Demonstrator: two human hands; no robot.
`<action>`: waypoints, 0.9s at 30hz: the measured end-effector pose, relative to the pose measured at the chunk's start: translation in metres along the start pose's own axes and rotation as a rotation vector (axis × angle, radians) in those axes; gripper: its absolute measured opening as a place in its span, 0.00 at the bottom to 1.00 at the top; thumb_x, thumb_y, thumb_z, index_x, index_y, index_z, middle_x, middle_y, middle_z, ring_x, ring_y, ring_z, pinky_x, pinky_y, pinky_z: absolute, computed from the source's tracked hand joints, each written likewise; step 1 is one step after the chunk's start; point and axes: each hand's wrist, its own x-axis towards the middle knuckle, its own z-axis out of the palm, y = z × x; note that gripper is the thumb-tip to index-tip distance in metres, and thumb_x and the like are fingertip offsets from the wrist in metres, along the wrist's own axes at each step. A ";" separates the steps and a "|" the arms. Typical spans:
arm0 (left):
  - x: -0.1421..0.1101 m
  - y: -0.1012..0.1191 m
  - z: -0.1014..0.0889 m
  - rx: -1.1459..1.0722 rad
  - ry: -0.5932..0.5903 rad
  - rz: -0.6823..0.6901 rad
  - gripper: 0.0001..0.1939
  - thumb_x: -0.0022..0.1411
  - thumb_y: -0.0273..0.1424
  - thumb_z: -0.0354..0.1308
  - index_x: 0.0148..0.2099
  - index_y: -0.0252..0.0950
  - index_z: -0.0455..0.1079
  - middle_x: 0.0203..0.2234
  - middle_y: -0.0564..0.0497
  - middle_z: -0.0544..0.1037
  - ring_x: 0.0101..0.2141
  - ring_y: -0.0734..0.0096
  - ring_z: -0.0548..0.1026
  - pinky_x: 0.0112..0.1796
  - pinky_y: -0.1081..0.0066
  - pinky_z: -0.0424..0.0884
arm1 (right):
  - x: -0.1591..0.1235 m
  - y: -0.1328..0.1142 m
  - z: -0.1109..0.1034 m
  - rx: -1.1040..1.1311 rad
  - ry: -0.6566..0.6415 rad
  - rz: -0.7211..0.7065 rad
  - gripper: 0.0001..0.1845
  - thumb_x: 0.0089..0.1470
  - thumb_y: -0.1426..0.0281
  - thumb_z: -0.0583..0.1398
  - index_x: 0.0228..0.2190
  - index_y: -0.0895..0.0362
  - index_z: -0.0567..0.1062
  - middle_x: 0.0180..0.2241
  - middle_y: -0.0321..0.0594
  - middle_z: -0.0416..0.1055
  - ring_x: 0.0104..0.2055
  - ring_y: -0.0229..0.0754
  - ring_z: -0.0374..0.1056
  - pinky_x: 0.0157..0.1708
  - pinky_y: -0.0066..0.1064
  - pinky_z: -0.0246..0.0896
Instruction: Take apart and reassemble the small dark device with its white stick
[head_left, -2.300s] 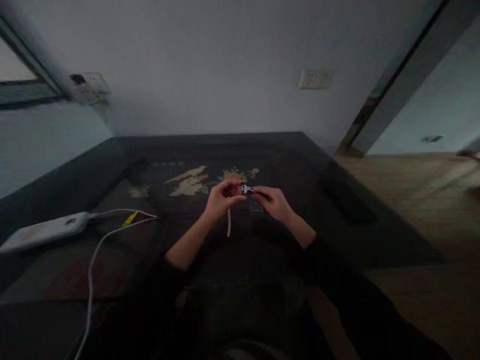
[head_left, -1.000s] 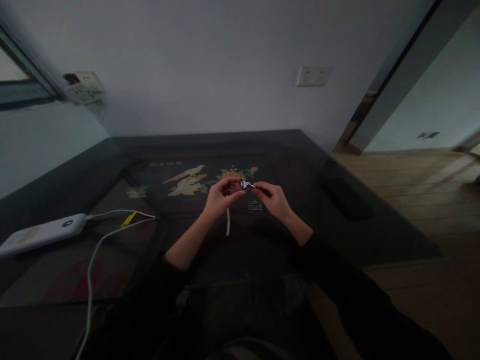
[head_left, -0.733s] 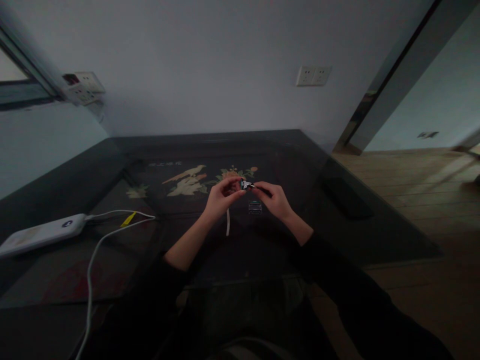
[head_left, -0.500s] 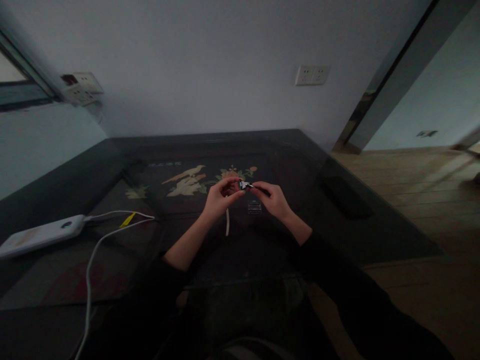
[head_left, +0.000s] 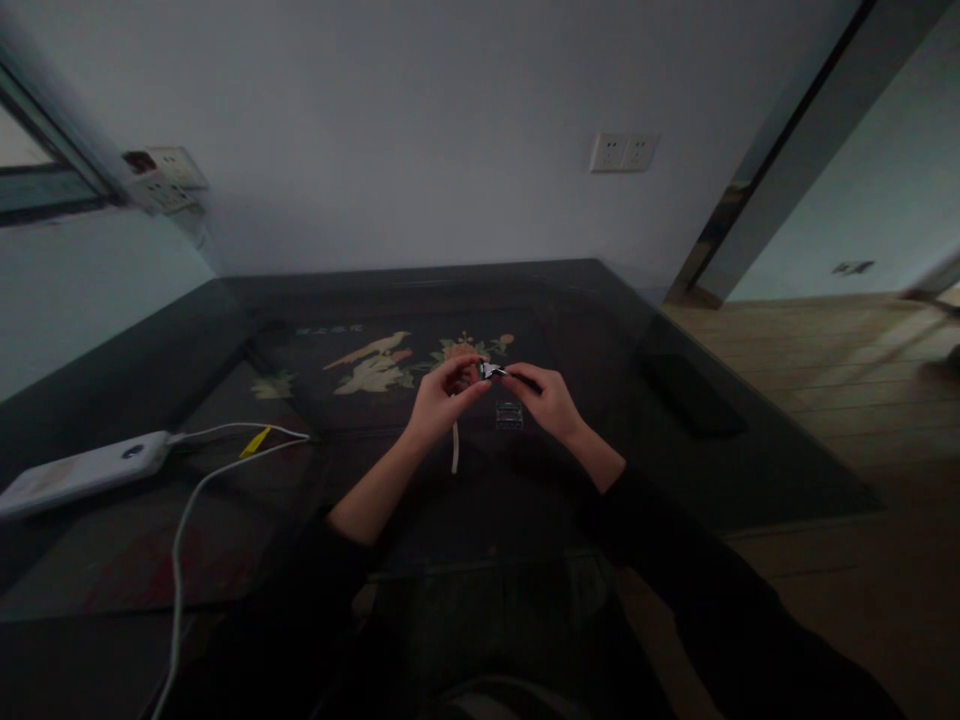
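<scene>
Over the middle of a dark glass-topped table point(head_left: 225, 330), my left hand point(head_left: 439, 402) and my right hand point(head_left: 549, 398) meet at a small shiny metal piece point(head_left: 491, 371). Both hands pinch at it, fingers curled. A slim dark tool or handle point(head_left: 525, 380) runs from the piece into my right fingers. A short white strip point(head_left: 454, 448) hangs below my left hand. A small clear ribbed part point(head_left: 509, 414) lies on the glass just under my right hand.
A white power bank point(head_left: 79, 470) lies at the left with a white cable point(head_left: 187, 520) and a yellow tag point(head_left: 255, 441). A dark flat object point(head_left: 694, 395) rests near the table's right edge. Painted birds and flowers point(head_left: 379, 365) show under the glass. Wooden floor spreads to the right.
Almost nothing: both hands stay pinched on the small metal piece in the same spot. The view has shifted very slightly.
</scene>
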 end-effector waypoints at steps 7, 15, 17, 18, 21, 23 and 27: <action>0.000 0.001 0.001 -0.007 -0.009 -0.001 0.20 0.49 0.34 0.66 0.44 0.34 0.70 0.29 0.51 0.74 0.31 0.74 0.72 0.31 0.75 0.67 | 0.000 -0.001 0.001 -0.002 0.013 0.008 0.10 0.57 0.64 0.58 0.37 0.56 0.76 0.35 0.41 0.76 0.37 0.43 0.71 0.38 0.33 0.63; 0.002 0.000 0.001 -0.015 -0.015 -0.024 0.18 0.49 0.35 0.66 0.41 0.34 0.68 0.28 0.53 0.72 0.30 0.75 0.71 0.30 0.75 0.66 | -0.003 -0.003 0.004 -0.078 0.014 0.003 0.10 0.56 0.63 0.60 0.38 0.55 0.72 0.30 0.37 0.71 0.31 0.40 0.65 0.33 0.31 0.60; 0.003 -0.001 0.001 -0.040 -0.021 -0.047 0.18 0.49 0.35 0.66 0.41 0.34 0.67 0.28 0.53 0.72 0.29 0.76 0.71 0.29 0.76 0.66 | -0.003 -0.003 0.004 -0.083 0.018 0.002 0.09 0.56 0.63 0.60 0.36 0.55 0.72 0.29 0.37 0.70 0.30 0.40 0.65 0.32 0.31 0.59; 0.003 -0.002 0.001 -0.052 -0.027 -0.058 0.18 0.50 0.35 0.66 0.40 0.34 0.67 0.27 0.53 0.72 0.28 0.77 0.71 0.29 0.76 0.66 | -0.003 -0.003 0.004 -0.086 0.017 0.003 0.09 0.57 0.62 0.59 0.36 0.55 0.72 0.29 0.37 0.70 0.30 0.40 0.65 0.32 0.31 0.59; 0.003 -0.003 0.002 -0.070 -0.040 -0.073 0.18 0.49 0.36 0.66 0.39 0.34 0.65 0.27 0.54 0.72 0.26 0.78 0.71 0.28 0.77 0.65 | -0.002 -0.004 0.005 -0.093 0.012 0.011 0.10 0.57 0.61 0.58 0.34 0.56 0.73 0.29 0.39 0.72 0.30 0.41 0.66 0.32 0.31 0.59; 0.004 -0.004 0.002 -0.061 -0.041 -0.074 0.18 0.49 0.36 0.66 0.39 0.34 0.65 0.27 0.54 0.72 0.27 0.77 0.71 0.28 0.77 0.65 | -0.002 -0.005 0.005 -0.092 0.014 0.016 0.11 0.57 0.60 0.58 0.34 0.56 0.73 0.30 0.40 0.73 0.31 0.42 0.67 0.32 0.31 0.60; 0.005 -0.005 0.001 -0.028 -0.039 -0.083 0.18 0.47 0.34 0.67 0.38 0.34 0.65 0.27 0.54 0.73 0.28 0.76 0.72 0.29 0.76 0.67 | -0.003 -0.005 0.005 -0.077 0.023 0.040 0.12 0.58 0.61 0.57 0.34 0.57 0.74 0.31 0.41 0.74 0.33 0.43 0.70 0.34 0.32 0.61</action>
